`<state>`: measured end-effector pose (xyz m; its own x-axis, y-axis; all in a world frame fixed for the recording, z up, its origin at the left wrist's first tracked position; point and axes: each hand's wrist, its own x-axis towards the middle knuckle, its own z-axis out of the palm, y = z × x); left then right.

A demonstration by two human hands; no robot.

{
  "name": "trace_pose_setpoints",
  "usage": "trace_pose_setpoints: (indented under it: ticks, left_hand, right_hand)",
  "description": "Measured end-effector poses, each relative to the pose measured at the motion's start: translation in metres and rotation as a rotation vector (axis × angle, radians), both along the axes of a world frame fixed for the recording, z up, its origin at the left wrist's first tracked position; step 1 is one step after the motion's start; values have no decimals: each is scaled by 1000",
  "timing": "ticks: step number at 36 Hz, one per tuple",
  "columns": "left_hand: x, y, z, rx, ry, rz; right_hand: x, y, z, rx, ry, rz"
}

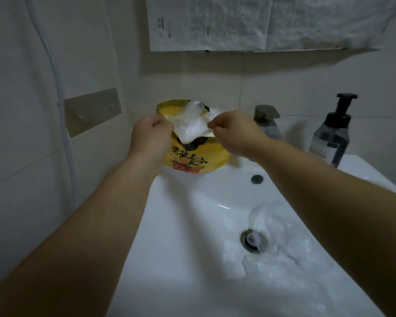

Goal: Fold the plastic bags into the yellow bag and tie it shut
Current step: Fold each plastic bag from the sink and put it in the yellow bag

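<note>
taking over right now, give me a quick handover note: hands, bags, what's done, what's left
Left hand pinches the left edge of the white plastic bag.
Right hand pinches its right edge.
That bag sits partly inside the open mouth of the yellow bag, which stands at the back of the sink.
A clear plastic bag lies in the basin by the drain.
Done: white bag partly in.
Left: push it fully in, fold in the clear one, tie the yellow bag shut.

Both arms reach forward, left hand (pixel 150 136) and right hand (pixel 232 131) pinching, fingers curled.
</note>
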<state>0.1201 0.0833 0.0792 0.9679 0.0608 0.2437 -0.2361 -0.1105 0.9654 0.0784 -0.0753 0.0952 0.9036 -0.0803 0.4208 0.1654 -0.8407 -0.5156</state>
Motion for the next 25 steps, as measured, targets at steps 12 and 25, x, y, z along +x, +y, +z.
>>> trace_pose_setpoints:
  ticks: [12,25]
  left_hand:
    - [-66,-62,-50,67,13,-200]
    - [-88,-101,-109,438,374,-548]
  right_hand:
    - [-86,-53,-73,29,321,-130]
    - [-122,-79,-139,53,1483,85]
